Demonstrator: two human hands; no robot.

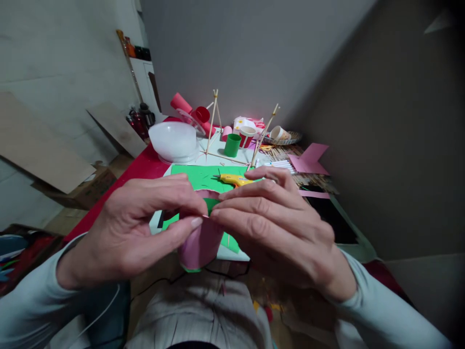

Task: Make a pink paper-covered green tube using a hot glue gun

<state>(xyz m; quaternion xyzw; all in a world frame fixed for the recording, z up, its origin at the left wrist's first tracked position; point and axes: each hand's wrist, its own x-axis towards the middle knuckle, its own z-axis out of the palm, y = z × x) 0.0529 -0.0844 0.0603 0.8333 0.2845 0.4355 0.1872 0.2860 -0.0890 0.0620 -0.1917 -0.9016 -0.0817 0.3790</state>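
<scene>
Grey walls close in around the red table [143, 165], which we see crowded with craft things: a green paper sheet [198, 177] with a yellow glue gun [234, 180] lying on it, a white bowl [173, 140] turned upside down at the left, a small green cup [232, 145], two stick frames [214, 123] standing upright, a row of white markers [281, 165], and pink paper pieces [310, 159] at the right edge. A brown board [43, 150] leans by the left wall.

We hold a pink paper cup [200, 245] in front of the table, above our lap. Our left hand [136, 228] pinches its rim between thumb and curled fingers; our right hand [276, 225] meets it there, fingers stretched flat and pressed together over the rim. Both hands grasp the cup, fingertips touching at its top edge.
</scene>
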